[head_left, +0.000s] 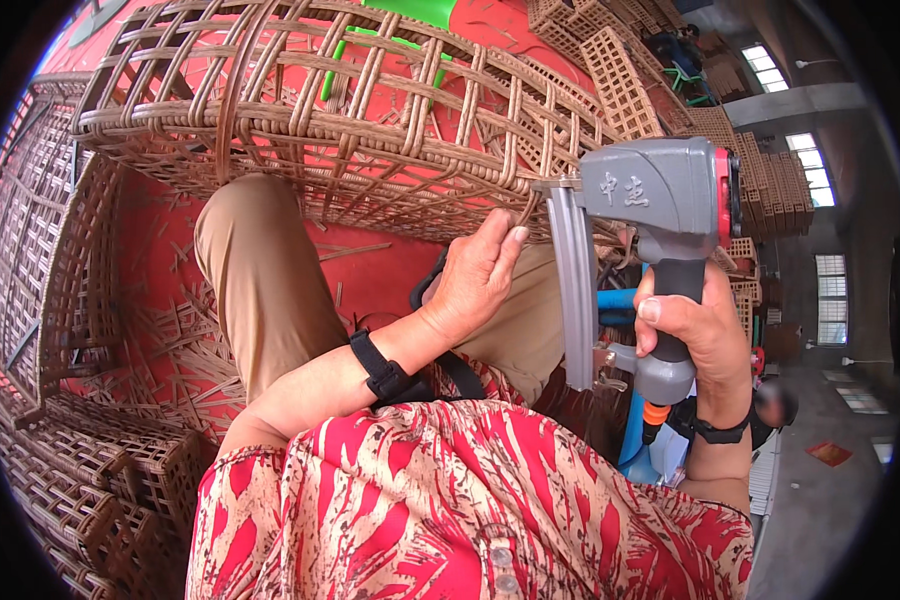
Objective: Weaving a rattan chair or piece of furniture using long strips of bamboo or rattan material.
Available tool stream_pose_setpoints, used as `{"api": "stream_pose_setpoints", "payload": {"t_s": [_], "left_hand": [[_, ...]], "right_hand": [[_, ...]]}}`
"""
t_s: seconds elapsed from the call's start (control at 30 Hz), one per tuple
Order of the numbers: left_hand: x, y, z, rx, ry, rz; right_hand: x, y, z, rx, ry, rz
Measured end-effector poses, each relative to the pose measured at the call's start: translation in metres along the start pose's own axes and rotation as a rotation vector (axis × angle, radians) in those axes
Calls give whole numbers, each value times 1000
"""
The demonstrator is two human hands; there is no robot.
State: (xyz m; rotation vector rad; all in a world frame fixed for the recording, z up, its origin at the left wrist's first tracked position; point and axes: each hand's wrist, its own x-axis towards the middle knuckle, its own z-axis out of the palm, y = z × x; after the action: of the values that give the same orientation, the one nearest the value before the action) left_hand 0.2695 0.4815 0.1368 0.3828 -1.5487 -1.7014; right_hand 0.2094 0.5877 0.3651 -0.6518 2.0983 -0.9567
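In my right hand (708, 330) is a grey pneumatic nail gun (650, 195), its black handle wrapped by my fingers. The gun's nose meets the edge of a brown woven wicker panel (410, 150), though its exact contact is hard to see. Its slanted metal magazine (573, 290) runs down toward my lap, and an orange hose fitting (656, 412) shows below the handle. My left hand (470, 278) is closed beside the nose, thumb and fingers pinching a wicker strand (531, 207) at the panel's edge. The panel lies across my knees.
Stacked wicker pieces (100, 490) and a large woven frame (30, 230) stand at my left. Cut strand scraps litter the red floor (355, 275). Something bright green (420, 10) lies beyond the panel. More wicker frames (620, 85) are piled far right, where another person (770, 405) is partly visible.
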Motion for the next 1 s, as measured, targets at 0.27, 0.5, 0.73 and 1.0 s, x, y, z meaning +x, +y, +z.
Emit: {"api": "stream_pose_setpoints", "payload": {"t_s": [0.27,0.5,0.73,1.0], "left_hand": [[1,-2,-2,-17,-24,20],[1,-1,0,-29,14,67],[-2,1,3,-52,18,38],[-3,6,5,-37,26,55]], "right_hand": [[-2,-8,0,-105,8,7],[-4,-13,2,-171,35,-18],[-3,-16,2,-260,28,3],[3,-27,2,-429,-47,-33]]}}
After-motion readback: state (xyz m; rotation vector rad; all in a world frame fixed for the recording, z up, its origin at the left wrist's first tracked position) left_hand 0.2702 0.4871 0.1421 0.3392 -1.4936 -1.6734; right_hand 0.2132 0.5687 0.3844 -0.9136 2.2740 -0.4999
